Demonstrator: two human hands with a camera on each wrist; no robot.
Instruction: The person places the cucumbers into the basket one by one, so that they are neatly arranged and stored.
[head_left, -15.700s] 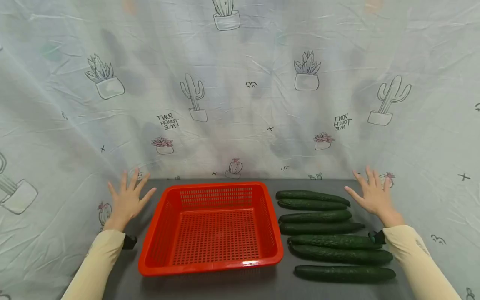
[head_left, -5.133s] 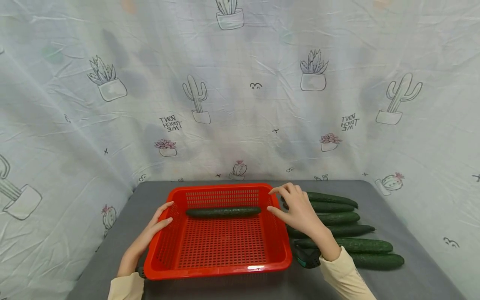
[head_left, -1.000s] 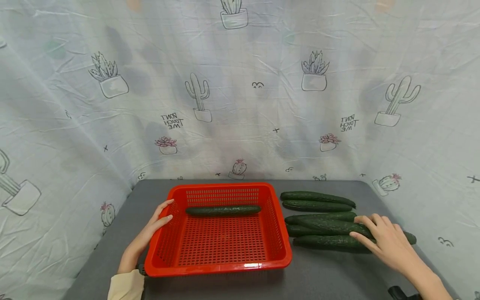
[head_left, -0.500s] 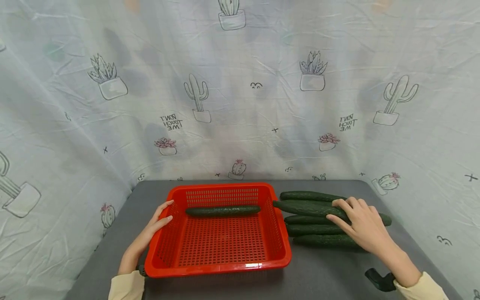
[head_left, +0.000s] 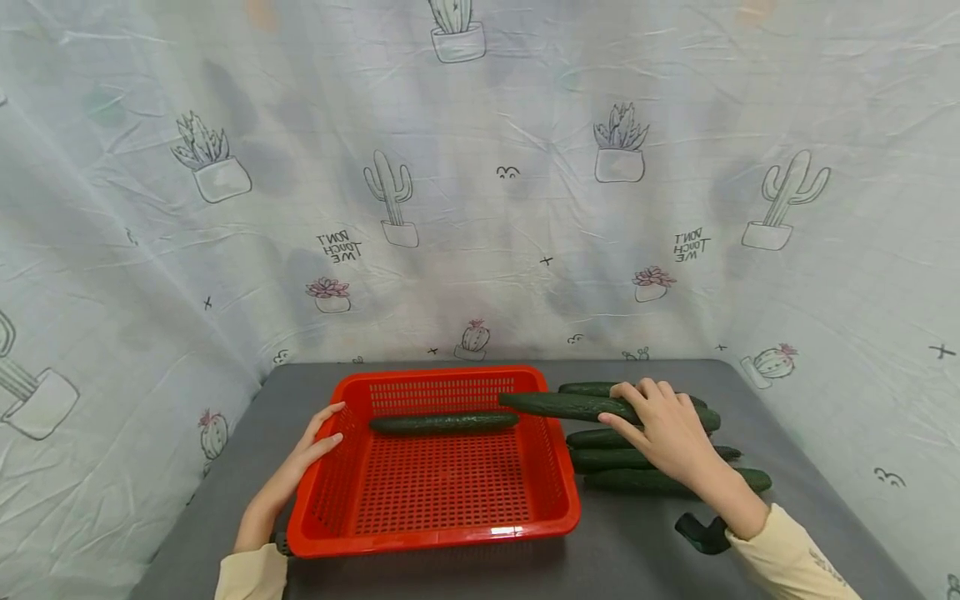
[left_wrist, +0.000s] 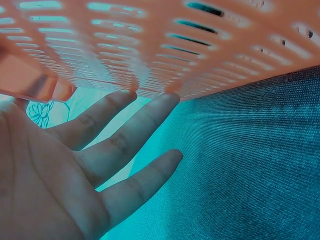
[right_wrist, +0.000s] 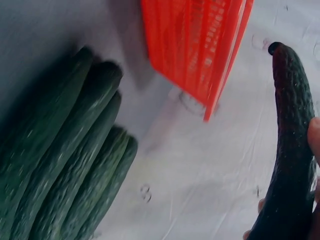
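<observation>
My left hand holds the left rim of a red perforated plastic basket, thumb and one finger hooked over it. In the left wrist view, the other fingers extend along the outside of the basket wall. My right hand grips a dark green cucumber around its middle. That cucumber hangs raised and nearly level, its left end over the basket's right rim. Another cucumber lies crosswise inside the basket, near the back wall. In the right wrist view, the held cucumber shows its rounded tip clear of the basket.
Several cucumbers lie side by side on the grey table, right of the basket and partly under the right hand. A white curtain printed with cactus drawings closes off the back and both sides.
The right hand has lifted a cucumber from the front of the row and carried it left to the basket's rim. Earlier, the first cucumber went into the basket. The left hand stays on the rim.
</observation>
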